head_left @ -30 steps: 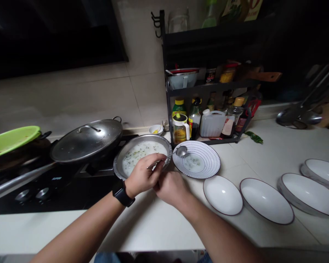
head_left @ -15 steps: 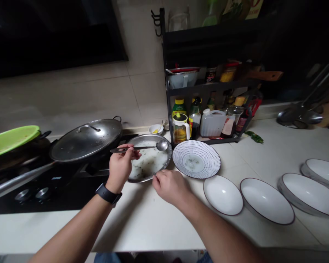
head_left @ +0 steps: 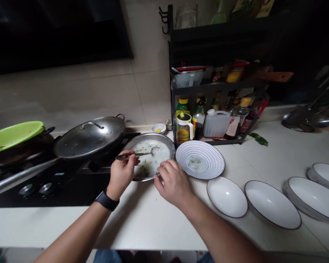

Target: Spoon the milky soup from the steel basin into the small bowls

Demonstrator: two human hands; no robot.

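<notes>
My left hand (head_left: 123, 170) is closed round the dark handle of a metal spoon (head_left: 146, 154). The spoon's bowl dips into a whitish liquid with green bits, which fills a round metal basin (head_left: 173, 146). At the basin's near right rim is my right hand (head_left: 175, 182), its fingers apart and reaching over the edge; whether the fingertips touch the rim I cannot tell. Just right of the basin stands a patterned plate (head_left: 216, 157) with a little of the same liquid in its middle.
Several white bowls (head_left: 227, 197) line the counter to the right. A lidded pan (head_left: 93, 137) and a pot under a green basin (head_left: 16, 135) stand on the stove (head_left: 71, 186) at left. Behind the plate is a black rack (head_left: 171, 84) with bottles and jars. A small dish (head_left: 157, 128) sits behind the basin.
The spoon has gone down from above the basin into the liquid. My right hand's fingers, curled before, have spread over the rim. The view has shifted slightly.
</notes>
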